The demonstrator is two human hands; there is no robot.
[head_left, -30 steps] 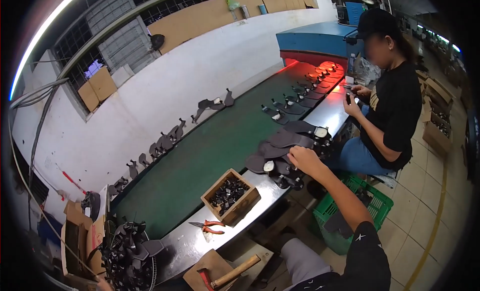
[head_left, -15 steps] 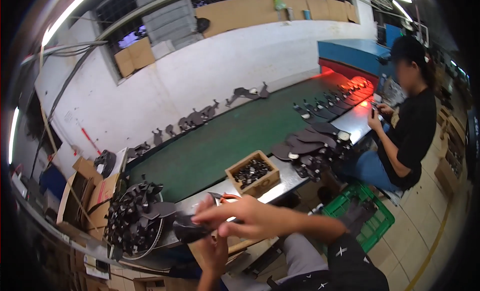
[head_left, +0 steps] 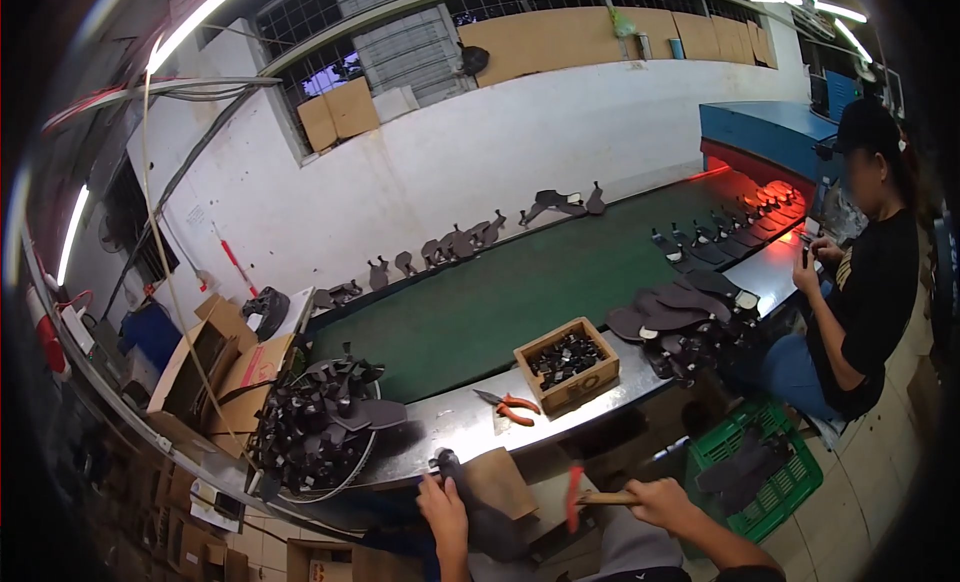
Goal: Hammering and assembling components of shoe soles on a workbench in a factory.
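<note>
My left hand [head_left: 443,507] grips a dark sandal sole [head_left: 490,527] with a small black fitting at its upper end. The sole is tilted over a brown wooden block [head_left: 503,482] in front of the bench. To the right, my right hand [head_left: 660,504] is closed round the wooden handle of a hammer [head_left: 574,499] with a red head, held apart from the sole. Pliers [head_left: 515,408] with orange handles lie on the metal bench edge. Beside them is a wooden box [head_left: 590,394] of small black parts.
A green conveyor belt [head_left: 450,327] runs along the wall, with soles at its far edge. On the left stands a round basket [head_left: 352,472] heaped with soles. More soles [head_left: 675,312] are piled at right, near a seated co-worker [head_left: 865,272] and a green crate [head_left: 800,492].
My hands were raised together at a dark piece; now they are lower and apart. My right hand has taken hold of the hammer. The whole view has shifted.
</note>
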